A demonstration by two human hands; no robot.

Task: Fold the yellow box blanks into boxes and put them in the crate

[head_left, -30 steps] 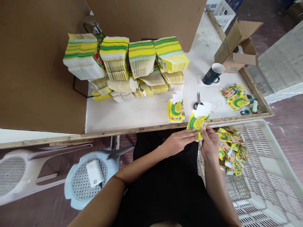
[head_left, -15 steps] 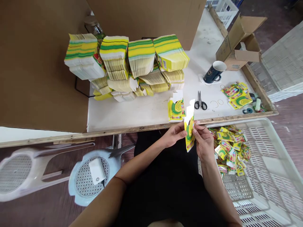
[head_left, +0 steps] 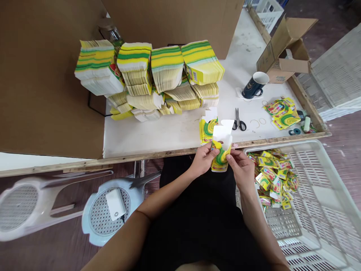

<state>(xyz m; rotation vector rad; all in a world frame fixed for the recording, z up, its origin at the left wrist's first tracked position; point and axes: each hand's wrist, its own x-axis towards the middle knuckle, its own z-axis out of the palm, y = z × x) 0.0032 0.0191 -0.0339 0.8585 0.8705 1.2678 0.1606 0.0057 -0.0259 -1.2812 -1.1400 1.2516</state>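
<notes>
A small yellow and green carton [head_left: 221,148] with white flaps standing up is held between both hands just below the table's front edge. My left hand [head_left: 203,160] pinches its left side. My right hand [head_left: 241,168] grips its right side and lower corner. A short pile of flat cartons [head_left: 209,130] of the same print stands on the white table [head_left: 158,133] right behind the held one. Tall stacks of flat cartons [head_left: 149,75] fill the back of the table.
Scissors [head_left: 239,121], a dark mug [head_left: 254,86], rubber bands and a loose heap of cartons [head_left: 282,113] lie at the table's right. A white crate [head_left: 316,203] at my right holds several folded cartons [head_left: 272,177]. Cardboard walls [head_left: 42,75], an open cardboard box [head_left: 284,52] and plastic stools [head_left: 109,210] surround me.
The carton was turned from flat-face-on to edge-on, and is now opened into a box shape with its white flaps up. Both hands shifted slightly left and kept hold.
</notes>
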